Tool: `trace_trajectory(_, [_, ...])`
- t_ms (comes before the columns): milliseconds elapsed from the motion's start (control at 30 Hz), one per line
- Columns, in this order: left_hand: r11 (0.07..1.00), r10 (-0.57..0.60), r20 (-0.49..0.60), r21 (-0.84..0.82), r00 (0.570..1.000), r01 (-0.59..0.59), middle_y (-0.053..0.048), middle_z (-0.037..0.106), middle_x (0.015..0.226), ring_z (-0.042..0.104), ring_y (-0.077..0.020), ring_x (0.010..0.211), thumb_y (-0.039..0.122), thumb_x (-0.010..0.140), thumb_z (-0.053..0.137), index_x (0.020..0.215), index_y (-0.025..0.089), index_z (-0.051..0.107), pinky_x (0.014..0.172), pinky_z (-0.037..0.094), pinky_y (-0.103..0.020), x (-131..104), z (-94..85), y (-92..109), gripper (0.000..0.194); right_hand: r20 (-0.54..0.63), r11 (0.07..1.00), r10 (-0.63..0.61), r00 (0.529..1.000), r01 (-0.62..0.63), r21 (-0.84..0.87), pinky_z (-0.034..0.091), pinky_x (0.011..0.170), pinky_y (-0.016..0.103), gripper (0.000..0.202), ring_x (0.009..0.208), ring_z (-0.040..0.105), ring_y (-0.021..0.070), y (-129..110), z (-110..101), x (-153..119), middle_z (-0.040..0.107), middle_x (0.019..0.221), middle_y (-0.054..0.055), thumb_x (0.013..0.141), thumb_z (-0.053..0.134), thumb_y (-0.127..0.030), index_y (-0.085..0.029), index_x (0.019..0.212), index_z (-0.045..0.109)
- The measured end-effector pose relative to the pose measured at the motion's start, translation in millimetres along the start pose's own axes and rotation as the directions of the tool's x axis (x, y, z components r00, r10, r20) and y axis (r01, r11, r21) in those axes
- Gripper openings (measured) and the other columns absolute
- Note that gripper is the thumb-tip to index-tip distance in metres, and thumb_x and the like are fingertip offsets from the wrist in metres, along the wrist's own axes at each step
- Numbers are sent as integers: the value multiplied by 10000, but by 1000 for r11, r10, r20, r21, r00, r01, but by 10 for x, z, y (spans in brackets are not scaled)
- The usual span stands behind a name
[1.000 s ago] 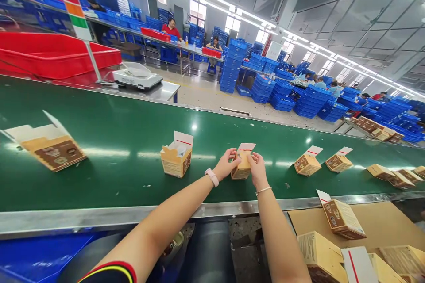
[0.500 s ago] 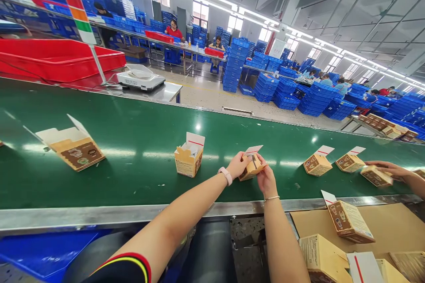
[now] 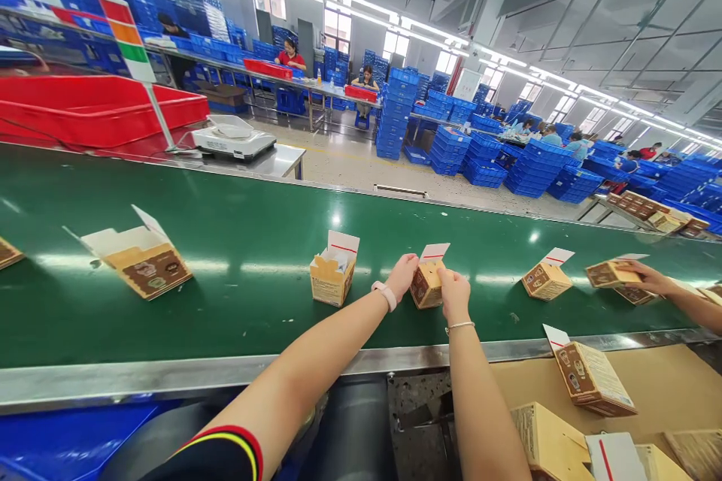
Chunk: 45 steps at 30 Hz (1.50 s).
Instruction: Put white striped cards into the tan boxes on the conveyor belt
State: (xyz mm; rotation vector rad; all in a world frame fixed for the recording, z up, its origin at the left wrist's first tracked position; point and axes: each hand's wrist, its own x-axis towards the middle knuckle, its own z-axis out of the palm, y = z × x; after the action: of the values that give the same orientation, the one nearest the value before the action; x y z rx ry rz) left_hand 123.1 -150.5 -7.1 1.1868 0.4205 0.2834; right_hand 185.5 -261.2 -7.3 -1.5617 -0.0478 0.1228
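Between my two hands a small brown and tan cardboard box (image 3: 427,287) stands on the green conveyor belt (image 3: 226,323). Its white flap with a red stripe sticks up at the back. My left hand (image 3: 402,275) grips the box's left side, fingers closed at its rear corner. My right hand (image 3: 454,293) pinches the top right edge of the same box. To the left stands an open box (image 3: 332,282) with white contents showing and its flap raised. Farther left, another open box (image 3: 150,267) leans at a tilt.
On the right of the belt sits a box (image 3: 547,279); beyond it a co-worker's hand (image 3: 648,278) holds another. Several boxes, one of them a tilted box (image 3: 598,379), lie on cardboard at lower right. Across the belt are a white scale (image 3: 234,137) and a red bin (image 3: 101,109).
The boxes left of my hands have shifted right along the belt. My right hand has moved onto the top edge of the box. The co-worker's hand has moved left with a box.
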Motion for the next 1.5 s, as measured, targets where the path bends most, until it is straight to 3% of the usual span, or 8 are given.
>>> trace_trajectory(300, [999, -23, 70, -21, 997, 25, -113, 681, 953, 648, -207, 848, 290, 737, 730, 1060, 124, 578, 803, 503, -319, 107, 216, -158, 393, 176, 980, 192, 965, -181, -79, 453, 455, 265, 180, 611, 628, 231, -83, -103, 133, 666, 728, 92, 563, 728, -205, -156, 704, 628])
trace_trajectory(633, [996, 14, -57, 86, 998, -9, -175, 568, 1222, 550, -264, 1126, 249, 724, 718, 1214, 134, 484, 975, 425, -370, -111, 390, -85, 555, 35, 974, 188, 981, -182, -137, 452, 476, 260, 134, 586, 615, 214, -106, -182, 201, 638, 641, 55, 590, 701, -170, -177, 656, 584])
trace_trajectory(700, [962, 201, -34, 196, 979, -191, -160, 527, 1279, 492, -267, 1199, 237, 723, 698, 1203, 154, 499, 1022, 384, -366, -400, 263, -54, 526, -50, 978, 140, 989, -146, -150, 444, 479, 249, 175, 611, 612, 208, -106, -247, 184, 636, 660, 52, 601, 721, -224, -178, 691, 579])
trace_trajectory(867, [660, 576, 305, 375, 758, -652, -90, 629, 1056, 598, -219, 962, 274, 785, 590, 1107, 210, 567, 819, 487, -334, -1172, -425, 30, 328, -184, 986, 19, 983, -49, -157, 461, 526, 217, 296, 710, 618, 186, -103, -374, 122, 647, 791, 45, 655, 700, -346, -171, 855, 570])
trace_trajectory(1200, [640, 691, -65, 519, 720, -567, -67, 651, 926, 622, -193, 883, 320, 832, 527, 969, 199, 586, 728, 517, -305, -1273, -1337, 175, 192, -283, 943, 6, 959, -100, -319, 509, 726, 384, 240, 892, 591, 318, -303, -476, 268, 615, 791, 109, 642, 713, -255, -141, 814, 591])
trace_trajectory(1333, [627, 703, -78, 539, 707, -563, -107, 624, 1096, 606, -227, 1003, 396, 831, 529, 1092, 196, 542, 773, 524, -345, -960, -1438, 178, 329, -443, 851, -480, 757, 279, -446, 336, 1009, 532, 409, 1240, 367, 356, -242, -459, 17, 482, 1209, 208, 764, 617, -363, -139, 1090, 513])
trace_trajectory(1433, [535, 688, 102, 598, 719, -597, -137, 526, 1310, 531, -270, 1170, 453, 825, 537, 1268, 202, 467, 909, 489, -423, -663, -1431, 124, 514, -108, 502, -853, 510, 746, -437, 349, 1009, 540, 428, 1210, 427, 328, -66, -270, -247, 479, 1221, 193, 845, 525, -434, -149, 1161, 475])
trace_trajectory(1500, [432, 670, 281, 606, 687, -668, -143, 457, 1399, 444, -291, 1274, 495, 833, 520, 1355, 207, 410, 1031, 401, -473, -482, -1378, 58, 606, 226, 418, -847, 481, 866, -275, 376, 1009, 517, 453, 1199, 462, 306, 76, -86, -359, 502, 1240, 168, 872, 510, -466, -168, 1211, 474])
